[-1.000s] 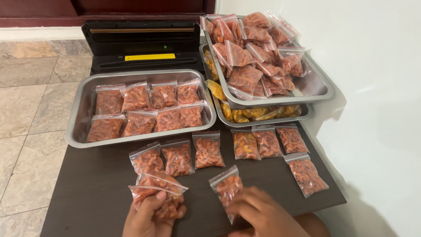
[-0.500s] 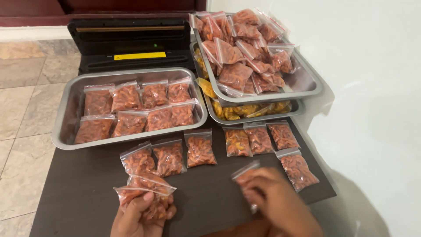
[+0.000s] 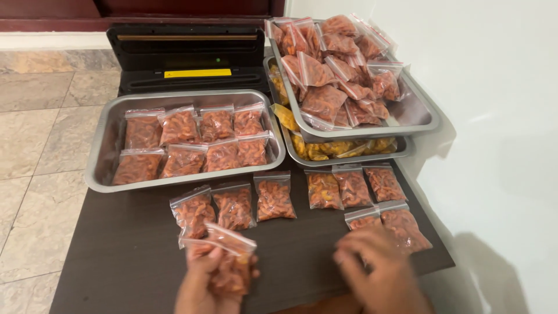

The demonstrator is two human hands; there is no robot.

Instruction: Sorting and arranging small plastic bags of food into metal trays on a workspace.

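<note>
My left hand [image 3: 206, 285] grips small clear bags of reddish snacks [image 3: 228, 256] above the dark table's [image 3: 116, 250] near edge. My right hand [image 3: 381, 270] rests, blurred, on a small snack bag [image 3: 363, 218] lying at the right beside another bag [image 3: 405, 225]; its fingers are on the bag's lower part. Three bags [image 3: 235, 204] lie in a row ahead of my left hand. Another three [image 3: 353, 186] lie ahead of my right hand.
A steel tray [image 3: 102, 151] at the left holds two rows of filled bags. At the back right, a steel tray [image 3: 421, 113] heaped with bags sits on a lower tray [image 3: 401, 150] of yellow snacks. A black vacuum sealer [image 3: 186, 55] stands behind. A white wall is at the right.
My right hand carried a snack bag rightward and set it down beside the bag at the right. My left hand kept its bags. The camera view shifted slightly.
</note>
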